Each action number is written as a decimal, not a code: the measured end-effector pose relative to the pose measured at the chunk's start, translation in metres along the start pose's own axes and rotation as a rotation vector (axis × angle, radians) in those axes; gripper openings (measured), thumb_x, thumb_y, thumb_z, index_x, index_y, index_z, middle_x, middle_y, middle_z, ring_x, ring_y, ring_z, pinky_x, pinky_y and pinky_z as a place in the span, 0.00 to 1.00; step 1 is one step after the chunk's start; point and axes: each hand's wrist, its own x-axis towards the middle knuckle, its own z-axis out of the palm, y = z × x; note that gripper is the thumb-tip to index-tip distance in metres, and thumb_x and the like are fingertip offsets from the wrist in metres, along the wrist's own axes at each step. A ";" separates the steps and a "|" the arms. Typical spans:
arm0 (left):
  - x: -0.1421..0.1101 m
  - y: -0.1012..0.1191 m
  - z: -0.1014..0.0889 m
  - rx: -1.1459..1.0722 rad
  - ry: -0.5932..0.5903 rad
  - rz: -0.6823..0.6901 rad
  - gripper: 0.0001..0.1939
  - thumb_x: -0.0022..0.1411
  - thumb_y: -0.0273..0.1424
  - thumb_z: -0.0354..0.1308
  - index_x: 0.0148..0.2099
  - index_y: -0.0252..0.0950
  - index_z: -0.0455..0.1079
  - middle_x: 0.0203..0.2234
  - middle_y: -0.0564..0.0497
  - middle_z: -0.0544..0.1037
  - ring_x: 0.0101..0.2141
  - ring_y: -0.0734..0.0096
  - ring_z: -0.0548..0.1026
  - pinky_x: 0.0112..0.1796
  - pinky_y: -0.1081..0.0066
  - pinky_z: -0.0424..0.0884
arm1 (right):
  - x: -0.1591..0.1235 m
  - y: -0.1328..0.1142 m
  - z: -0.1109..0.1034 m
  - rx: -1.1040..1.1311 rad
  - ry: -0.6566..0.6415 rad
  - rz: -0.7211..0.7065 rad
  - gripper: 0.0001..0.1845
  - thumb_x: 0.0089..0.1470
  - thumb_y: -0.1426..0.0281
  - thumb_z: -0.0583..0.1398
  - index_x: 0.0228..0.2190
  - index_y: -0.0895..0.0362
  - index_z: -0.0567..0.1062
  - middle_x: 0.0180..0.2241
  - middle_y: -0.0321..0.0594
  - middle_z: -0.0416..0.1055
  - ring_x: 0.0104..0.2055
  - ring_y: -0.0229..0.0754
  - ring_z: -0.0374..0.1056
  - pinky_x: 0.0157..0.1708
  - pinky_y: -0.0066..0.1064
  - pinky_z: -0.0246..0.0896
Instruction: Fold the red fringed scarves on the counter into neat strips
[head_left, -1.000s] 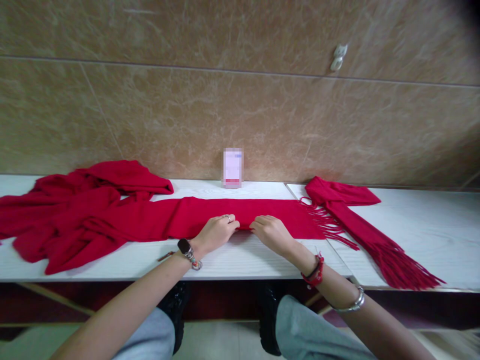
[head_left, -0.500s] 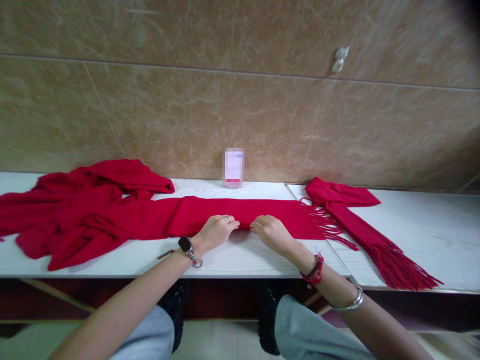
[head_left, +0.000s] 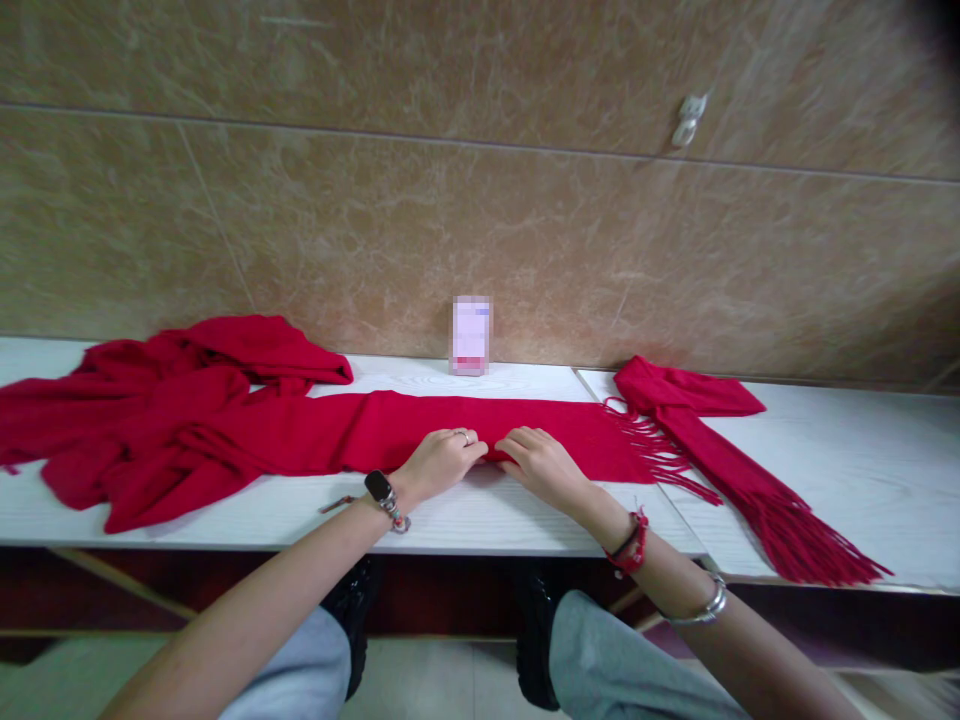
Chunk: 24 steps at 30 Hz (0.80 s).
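Note:
A long red scarf [head_left: 420, 420] lies flat along the white table, its fringed end to the right. My left hand [head_left: 442, 458] is closed on the scarf's near edge, fingers bent and pinching the cloth. Close beside it, my right hand [head_left: 540, 460] also grips that near edge, with fingertips curled over the fabric. Only a small gap separates the two hands. To the left the cloth runs into a loose, crumpled red heap [head_left: 172, 420]. A folded red scarf [head_left: 712, 455] with a fringed end rests to the right.
The white table [head_left: 847, 450] stands against a brown marbled wall [head_left: 360, 220]. A small upright card or phone with a blurred face [head_left: 470, 335] leans at the wall. A white hook [head_left: 688, 120] is fixed on the wall at upper right.
My two hands have come slightly closer together on the scarf's near edge. The view has shifted a little; the heap and the folded scarf lie as before.

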 end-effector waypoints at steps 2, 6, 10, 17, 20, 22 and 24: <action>0.000 0.000 0.000 0.002 -0.002 0.007 0.06 0.62 0.23 0.50 0.35 0.35 0.66 0.29 0.51 0.72 0.31 0.71 0.70 0.33 0.72 0.66 | 0.001 -0.001 0.002 -0.002 -0.002 -0.025 0.04 0.54 0.73 0.57 0.29 0.58 0.72 0.29 0.39 0.69 0.33 0.39 0.63 0.33 0.30 0.50; 0.000 0.001 0.001 0.004 0.001 -0.011 0.05 0.62 0.24 0.49 0.36 0.34 0.66 0.30 0.50 0.72 0.33 0.69 0.71 0.34 0.71 0.66 | 0.001 0.000 0.005 -0.014 0.010 -0.034 0.08 0.55 0.74 0.55 0.26 0.59 0.72 0.26 0.38 0.69 0.30 0.38 0.62 0.32 0.30 0.49; 0.000 0.001 0.003 -0.052 -0.030 -0.039 0.04 0.63 0.28 0.50 0.38 0.34 0.65 0.33 0.50 0.71 0.34 0.70 0.70 0.34 0.72 0.67 | 0.000 0.000 0.005 -0.020 0.003 -0.022 0.07 0.55 0.73 0.56 0.26 0.59 0.71 0.26 0.39 0.69 0.30 0.38 0.62 0.31 0.30 0.49; -0.001 0.000 0.004 -0.037 -0.051 0.045 0.05 0.63 0.25 0.48 0.37 0.32 0.65 0.35 0.48 0.69 0.38 0.70 0.68 0.39 0.72 0.66 | -0.008 0.010 0.003 -0.060 -0.039 -0.064 0.06 0.54 0.75 0.56 0.29 0.59 0.72 0.29 0.40 0.70 0.33 0.40 0.64 0.33 0.30 0.51; -0.004 -0.001 0.003 0.001 -0.076 0.052 0.05 0.63 0.23 0.47 0.38 0.32 0.64 0.35 0.48 0.68 0.33 0.72 0.69 0.34 0.74 0.67 | -0.020 0.022 0.000 -0.099 -0.069 -0.043 0.07 0.54 0.77 0.55 0.28 0.59 0.73 0.27 0.40 0.71 0.31 0.40 0.65 0.32 0.30 0.52; -0.005 -0.001 0.002 0.011 -0.096 0.010 0.05 0.63 0.24 0.47 0.38 0.33 0.63 0.36 0.49 0.68 0.28 0.74 0.68 0.28 0.74 0.66 | -0.028 0.029 -0.003 -0.118 -0.093 -0.013 0.08 0.54 0.78 0.54 0.29 0.60 0.73 0.27 0.41 0.72 0.31 0.40 0.66 0.32 0.30 0.53; -0.004 0.002 0.001 0.013 -0.103 -0.005 0.05 0.63 0.25 0.46 0.39 0.34 0.63 0.37 0.49 0.68 0.28 0.74 0.69 0.27 0.74 0.66 | -0.032 0.033 -0.004 -0.132 -0.105 0.000 0.09 0.54 0.78 0.53 0.31 0.60 0.74 0.28 0.43 0.73 0.31 0.40 0.66 0.32 0.30 0.54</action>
